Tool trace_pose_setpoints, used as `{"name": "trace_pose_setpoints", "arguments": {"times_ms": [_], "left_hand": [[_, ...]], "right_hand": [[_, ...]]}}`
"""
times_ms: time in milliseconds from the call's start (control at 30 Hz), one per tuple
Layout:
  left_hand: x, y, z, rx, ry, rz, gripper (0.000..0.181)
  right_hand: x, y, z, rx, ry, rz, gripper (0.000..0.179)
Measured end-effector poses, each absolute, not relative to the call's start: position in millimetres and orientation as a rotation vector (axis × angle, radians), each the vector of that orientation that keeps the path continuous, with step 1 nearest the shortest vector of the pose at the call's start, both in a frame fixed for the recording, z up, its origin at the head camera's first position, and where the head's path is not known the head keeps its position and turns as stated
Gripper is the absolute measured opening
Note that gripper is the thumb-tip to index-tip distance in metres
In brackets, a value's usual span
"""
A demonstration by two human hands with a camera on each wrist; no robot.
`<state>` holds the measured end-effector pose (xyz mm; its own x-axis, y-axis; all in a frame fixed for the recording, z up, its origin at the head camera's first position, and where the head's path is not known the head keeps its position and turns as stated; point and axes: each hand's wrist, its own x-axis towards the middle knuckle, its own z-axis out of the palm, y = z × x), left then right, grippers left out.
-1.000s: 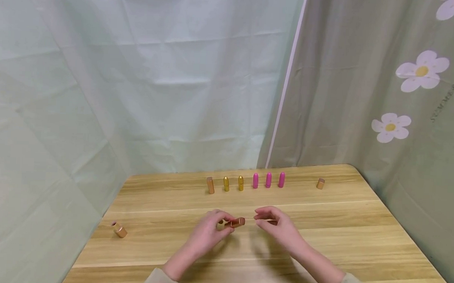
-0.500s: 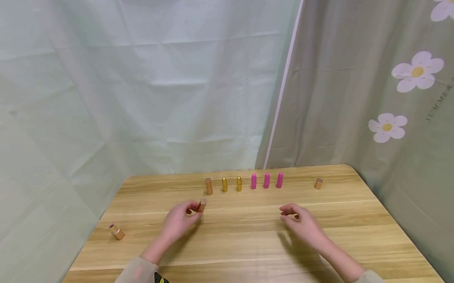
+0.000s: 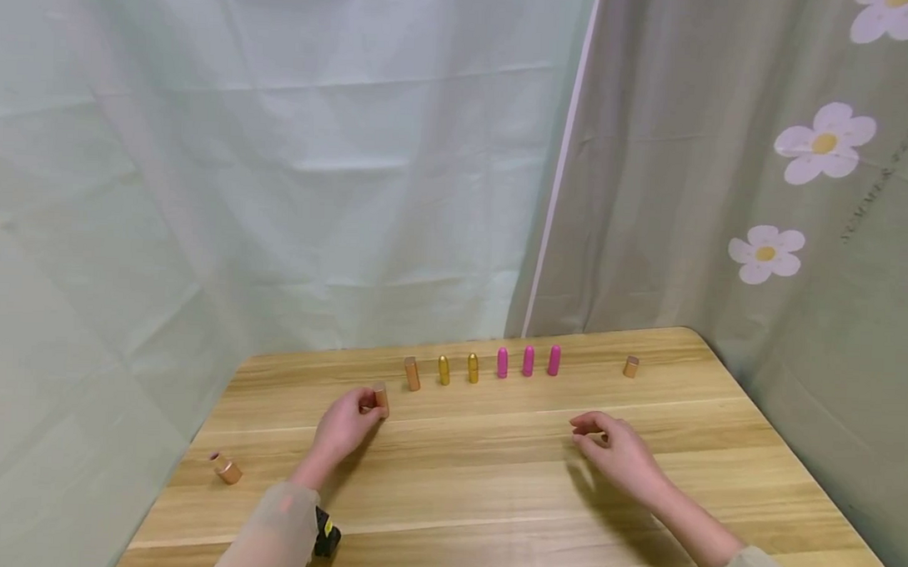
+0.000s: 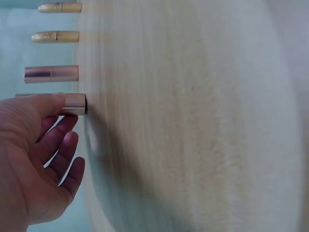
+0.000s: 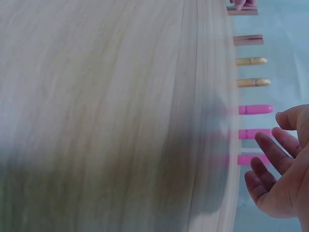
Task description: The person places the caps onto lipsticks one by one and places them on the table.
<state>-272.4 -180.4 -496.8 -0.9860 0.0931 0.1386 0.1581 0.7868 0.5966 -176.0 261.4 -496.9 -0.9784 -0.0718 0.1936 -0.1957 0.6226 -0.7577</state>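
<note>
My left hand [image 3: 341, 427] pinches a rose-gold lipstick tube [image 4: 75, 103] between thumb and fingers. The tube stands upright with its lower end close over the table [image 3: 485, 476], just left of and nearer than another closed rose-gold lipstick [image 3: 412, 374]. That one begins a row with two gold bullet-shaped lipsticks [image 3: 473, 368] and three pink bullet-shaped lipsticks [image 3: 528, 362], all upright. Over the right half of the table hovers my right hand [image 3: 624, 458], fingers loosely bent and holding nothing. In the right wrist view its fingertips overlap the pink lipsticks.
An uncapped rose-gold lipstick base [image 3: 226, 469] lies on the table at the left. A short rose-gold cap [image 3: 631, 367] stands near the back right corner. Hanging curtains [image 3: 337, 188] close in behind the table and at its sides.
My left hand has carried the lipstick from the middle leftward and away, turning it upright beside the row. My right hand has drawn off to the right.
</note>
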Motion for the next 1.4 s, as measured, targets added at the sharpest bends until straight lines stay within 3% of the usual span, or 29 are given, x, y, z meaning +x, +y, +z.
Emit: {"name": "trace_pose_setpoints", "arguments": {"times_ms": [367,833,1167,1400], "left_hand": [[-293.7,-184.5,-499.6,-0.160,-2.906,-0.954,0.033],[-310.4,-182.0,-503.8,-0.131,-2.879,-1.064,0.039],[-299.6,-186.2,-502.7,-0.139,-2.877,-1.100,0.054],[-284.0,-200.5,-491.0,-0.131,-2.877,-0.911,0.047]], "right_hand": [[-178.4,277.3,-505.0,0.204,-2.721,0.893,0.023],[-184.5,279.3,-512.6,0.225,-2.719,0.853,0.021],[-188.0,302.1,-508.9,0.153,-2.711,0.894,0.022],[-199.0,336.8,-501.3,0.072,-2.714,0.911,0.027]]}}
